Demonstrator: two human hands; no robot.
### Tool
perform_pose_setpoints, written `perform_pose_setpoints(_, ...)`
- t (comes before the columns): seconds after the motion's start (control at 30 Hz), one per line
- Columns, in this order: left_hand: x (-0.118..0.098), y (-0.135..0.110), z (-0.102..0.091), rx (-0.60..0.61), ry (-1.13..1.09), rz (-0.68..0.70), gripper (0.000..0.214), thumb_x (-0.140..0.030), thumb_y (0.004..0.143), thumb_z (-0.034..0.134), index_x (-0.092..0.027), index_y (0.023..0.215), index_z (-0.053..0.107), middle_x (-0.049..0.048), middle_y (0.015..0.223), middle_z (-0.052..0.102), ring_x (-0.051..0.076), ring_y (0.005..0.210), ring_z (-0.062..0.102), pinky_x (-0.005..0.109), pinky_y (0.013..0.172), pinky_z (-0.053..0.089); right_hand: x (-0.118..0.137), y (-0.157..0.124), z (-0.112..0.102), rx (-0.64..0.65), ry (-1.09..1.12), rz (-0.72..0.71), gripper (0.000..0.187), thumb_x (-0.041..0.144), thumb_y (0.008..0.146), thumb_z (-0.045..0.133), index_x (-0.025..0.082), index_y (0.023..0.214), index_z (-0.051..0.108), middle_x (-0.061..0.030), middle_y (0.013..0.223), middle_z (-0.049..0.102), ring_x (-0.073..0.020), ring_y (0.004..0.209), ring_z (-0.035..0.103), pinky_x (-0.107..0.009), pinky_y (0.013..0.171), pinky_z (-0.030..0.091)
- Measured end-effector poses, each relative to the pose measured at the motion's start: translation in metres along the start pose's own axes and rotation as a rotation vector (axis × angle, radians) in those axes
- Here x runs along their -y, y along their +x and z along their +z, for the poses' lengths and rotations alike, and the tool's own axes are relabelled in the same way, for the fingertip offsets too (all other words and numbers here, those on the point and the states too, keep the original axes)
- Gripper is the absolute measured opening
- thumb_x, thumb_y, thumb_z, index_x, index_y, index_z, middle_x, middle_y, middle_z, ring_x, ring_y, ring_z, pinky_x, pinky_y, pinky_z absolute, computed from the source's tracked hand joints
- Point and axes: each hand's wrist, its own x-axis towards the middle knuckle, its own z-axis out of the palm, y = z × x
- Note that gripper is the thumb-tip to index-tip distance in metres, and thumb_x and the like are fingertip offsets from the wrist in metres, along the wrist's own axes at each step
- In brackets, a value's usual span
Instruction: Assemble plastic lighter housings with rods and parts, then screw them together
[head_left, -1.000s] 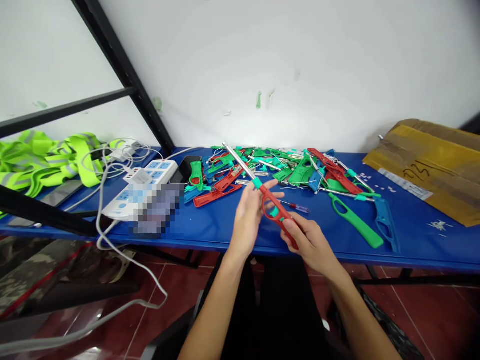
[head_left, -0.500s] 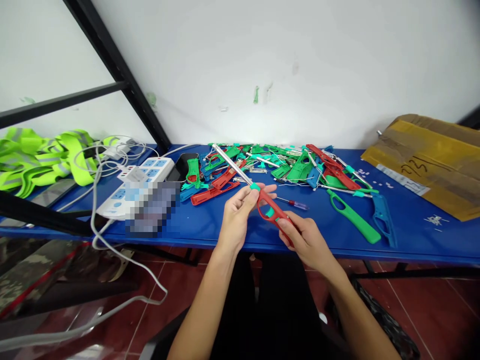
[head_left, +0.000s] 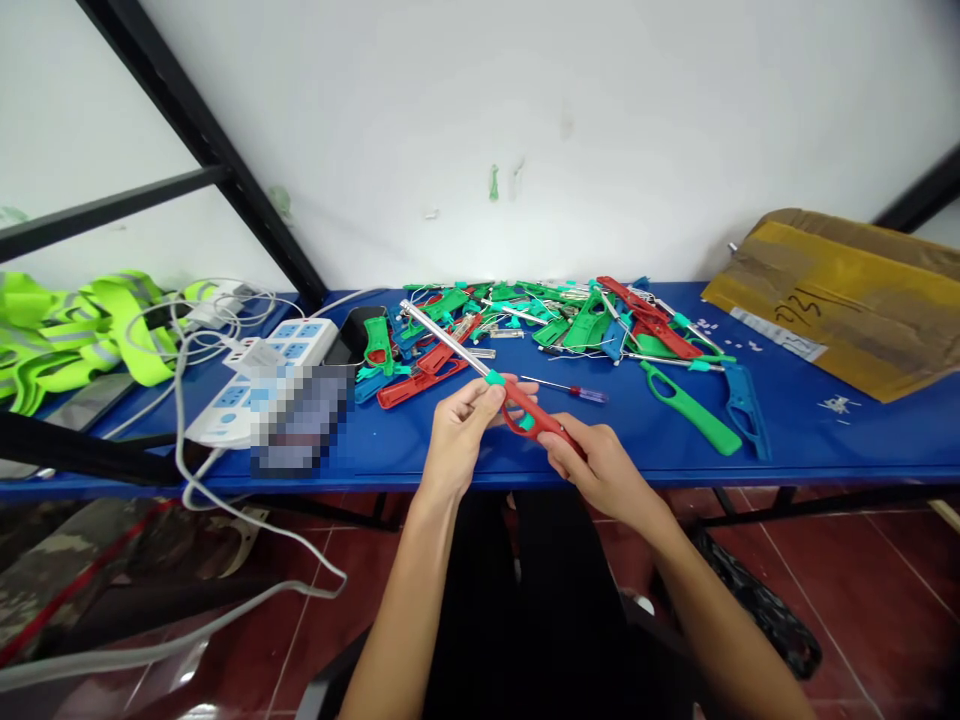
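Between my two hands is a red long-nosed lighter [head_left: 531, 418] with a teal collar, a teal trigger and a silver tube pointing up and left. My left hand [head_left: 459, 428] pinches it around the collar. My right hand [head_left: 592, 458] is closed around the handle end, which it partly hides. Just beyond the lighter lies a screwdriver [head_left: 587, 394] with a purple and red handle. A green lighter [head_left: 694, 408] and a blue lighter shell [head_left: 744, 400] rest to the right on the blue table [head_left: 645, 455].
Behind my hands spreads a heap of red, green and blue lighter parts [head_left: 585, 325]. A taped cardboard box [head_left: 847, 300] sits at the right. Toward the left are a white power strip [head_left: 300, 345], a pixelated dark object [head_left: 304, 420], loose cables and yellow reflective vests [head_left: 90, 330].
The camera view has shifted, so most things on the table appear a little further left. Both hands keep hold of the lighter, whose handle now slopes less steeply.
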Motion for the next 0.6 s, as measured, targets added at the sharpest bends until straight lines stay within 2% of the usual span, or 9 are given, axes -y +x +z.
perform_pose_setpoints(0.13,0.003,-0.009,0.003,0.009,0.047,0.044,0.041,-0.053,0.097,0.08,-0.017,0.116,0.082,0.0145,0.124,0.084,0.03,0.109,0.083,0.039,0.097,0.066,-0.001,0.001,-0.001,-0.002,-0.042,-0.039,0.041,0.053,0.115,0.049,0.02,0.116,0.074,0.0026,0.068,0.068,-0.0149,0.056,0.058,-0.027,0.063,0.044)
perform_pose_setpoints(0.2,0.004,-0.013,0.005,0.048,0.133,0.045,0.039,-0.048,0.095,0.083,-0.019,0.122,0.081,0.0131,0.135,0.08,0.029,0.118,0.08,0.039,0.105,0.062,-0.003,0.002,0.001,-0.041,-0.108,-0.077,0.04,0.05,0.116,0.048,0.021,0.131,0.071,-0.0021,0.086,0.078,-0.0185,0.07,0.07,-0.028,0.071,0.052)
perform_pose_setpoints(0.27,0.007,-0.014,0.006,0.084,0.217,0.021,0.046,-0.043,0.092,0.086,-0.022,0.132,0.078,0.0114,0.144,0.076,0.029,0.124,0.077,0.039,0.11,0.059,-0.003,0.002,0.004,-0.089,-0.211,-0.12,0.042,0.045,0.118,0.042,0.022,0.147,0.063,-0.0093,0.116,0.081,-0.0238,0.097,0.078,-0.032,0.083,0.059)
perform_pose_setpoints(0.33,0.009,-0.015,0.006,0.109,0.247,0.008,0.049,-0.044,0.094,0.084,-0.024,0.138,0.074,0.0113,0.149,0.073,0.029,0.131,0.073,0.041,0.116,0.056,-0.003,0.002,0.01,-0.12,-0.364,-0.147,0.047,0.04,0.119,0.036,0.023,0.159,0.054,-0.0142,0.135,0.075,-0.0276,0.118,0.076,-0.038,0.09,0.063)
perform_pose_setpoints(0.43,0.01,-0.015,0.005,0.113,0.201,0.011,0.044,-0.051,0.103,0.072,-0.021,0.135,0.073,0.0137,0.145,0.075,0.029,0.137,0.07,0.043,0.123,0.05,0.003,-0.001,0.019,-0.115,-0.558,-0.212,0.051,0.034,0.118,0.036,0.023,0.167,0.045,-0.0172,0.14,0.07,-0.0288,0.124,0.073,-0.041,0.092,0.067)
perform_pose_setpoints(0.47,0.01,-0.014,0.005,0.093,0.163,0.014,0.043,-0.052,0.104,0.069,-0.02,0.133,0.072,0.0144,0.139,0.078,0.029,0.133,0.072,0.043,0.122,0.05,0.005,-0.003,0.021,-0.108,-0.581,-0.248,0.051,0.032,0.117,0.038,0.023,0.167,0.045,-0.0173,0.141,0.069,-0.0284,0.124,0.072,-0.042,0.094,0.067)
perform_pose_setpoints(0.53,0.009,-0.013,0.004,0.019,0.044,0.023,0.041,-0.053,0.104,0.069,-0.018,0.127,0.07,0.0134,0.121,0.083,0.026,0.113,0.079,0.043,0.11,0.058,0.009,-0.009,0.02,-0.136,-0.587,-0.323,0.047,0.026,0.116,0.044,0.024,0.162,0.051,-0.0159,0.139,0.07,-0.0271,0.122,0.073,-0.041,0.098,0.065)
perform_pose_setpoints(0.6,0.006,-0.011,0.004,-0.067,-0.102,0.032,0.04,-0.053,0.102,0.071,-0.018,0.122,0.067,0.0065,0.098,0.081,0.019,0.079,0.078,0.038,0.086,0.066,0.007,-0.018,0.008,-0.256,-0.61,-0.364,0.043,0.022,0.113,0.051,0.027,0.156,0.059,-0.0139,0.133,0.072,-0.0268,0.118,0.073,-0.041,0.098,0.063)
